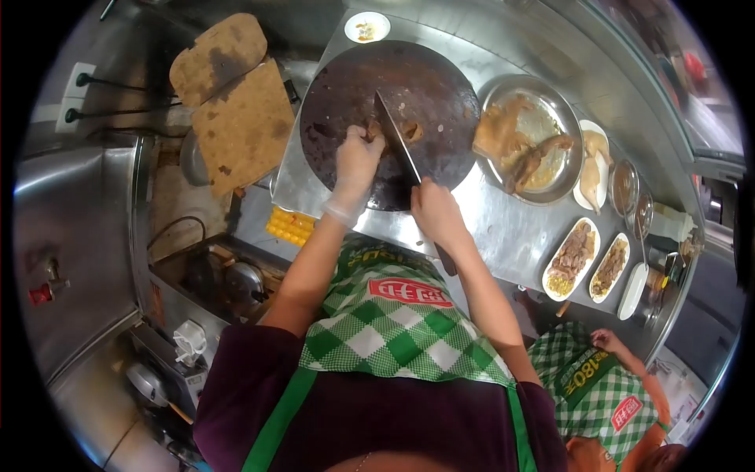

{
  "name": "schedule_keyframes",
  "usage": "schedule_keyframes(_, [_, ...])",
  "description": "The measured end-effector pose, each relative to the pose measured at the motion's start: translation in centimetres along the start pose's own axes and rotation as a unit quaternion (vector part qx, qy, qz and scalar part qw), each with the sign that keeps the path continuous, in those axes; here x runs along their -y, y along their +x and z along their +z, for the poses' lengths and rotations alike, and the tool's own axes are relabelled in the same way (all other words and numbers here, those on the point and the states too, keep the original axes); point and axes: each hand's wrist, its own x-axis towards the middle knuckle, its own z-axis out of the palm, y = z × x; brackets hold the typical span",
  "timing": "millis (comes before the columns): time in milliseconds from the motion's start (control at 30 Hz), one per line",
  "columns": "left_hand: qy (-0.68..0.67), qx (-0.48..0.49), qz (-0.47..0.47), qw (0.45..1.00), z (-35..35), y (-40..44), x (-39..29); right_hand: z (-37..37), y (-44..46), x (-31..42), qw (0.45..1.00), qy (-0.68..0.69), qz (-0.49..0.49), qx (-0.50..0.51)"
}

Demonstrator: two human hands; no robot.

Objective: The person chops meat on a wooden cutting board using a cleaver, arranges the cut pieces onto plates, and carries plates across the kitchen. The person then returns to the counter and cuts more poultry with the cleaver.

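Note:
A kitchen knife [399,145] with a long blade lies across the dark round chopping board [338,86], its tip pointing away from me. My right hand [437,211] is closed round it where blade and handle meet, and the handle end sticks out below. In a clear plastic glove, my left hand [360,161] has its fingers curled on a piece of brown meat [373,131], just left of the blade. Another brown piece of meat [410,131] sits on the board to the blade's right. Small scraps are scattered around it.
Right of the board stands a steel pan [578,169] with large browned meat pieces. Beyond are a white dish of meat [595,161] and two oval plates [549,287] [595,297] of chopped meat. A small white plate [379,19] stands behind. A co-worker's apron [598,393] is lower right.

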Motion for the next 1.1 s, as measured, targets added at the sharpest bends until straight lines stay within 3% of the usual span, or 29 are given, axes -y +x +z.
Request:
schedule_keyframes(100, [0.005, 0.033, -0.007, 0.999, -0.6, 0.0, -0.1, -0.5, -0.6, -0.5, 0.999, 0.012, 0.038, 0.005])
schedule_keyframes(233, [0.145, -0.002, 0.072, 0.987, -3.9, 1.1, -1.2, -1.6, -3.3, -2.2, 1.000, 0.021, 0.019, -0.006])
schedule_keyframes(267, [0.168, 0.019, 0.034, 0.985, -4.4, 1.8, -1.4, -2.1, -4.5, -2.5, 0.999, 0.043, 0.024, -0.012])
schedule_keyframes(333, [0.246, -0.116, 0.185, 0.944, -3.9, 2.6, -1.4, -3.4, -6.2, -2.7, 0.996, 0.085, 0.034, -0.022])
schedule_keyframes(467, [0.206, -0.070, 0.354, 0.910, -1.8, 1.5, -4.2, -3.6, -6.7, -3.2, 0.992, 0.043, 0.041, -0.107])
schedule_keyframes(633, [0.228, 0.015, 0.325, 0.918, 1.4, 0.5, -3.8, -3.5, -6.3, -4.5, 0.987, 0.043, 0.022, -0.150])
schedule_keyframes(733, [0.284, -0.021, 0.390, 0.876, 1.8, 0.3, -3.5, -4.1, -7.0, -5.1, 0.985, 0.096, 0.096, -0.109])
schedule_keyframes(833, [0.309, 0.047, 0.338, 0.888, 1.7, -0.1, -4.0, -3.8, -7.8, -6.6, 0.973, 0.164, 0.101, -0.124])
schedule_keyframes(933, [0.030, 0.159, 0.164, 0.973, 3.4, 1.2, -4.9, -4.3, -8.5, -6.8, 0.967, 0.166, 0.149, -0.120])
schedule_keyframes(967, [-0.066, 0.192, 0.102, 0.974, 3.8, 1.6, -5.2, -3.4, -8.6, -8.4, 0.971, 0.167, 0.099, -0.137])
schedule_keyframes(1067, [-0.107, 0.118, 0.124, 0.980, 3.7, 2.4, -4.7, -3.7, -8.9, -8.2, 0.973, 0.146, 0.111, -0.143])
schedule_keyframes(1100, [0.057, 0.055, 0.230, 0.970, 2.7, 2.2, -4.8, -3.7, -9.0, -7.8, 0.971, 0.148, 0.121, -0.145])
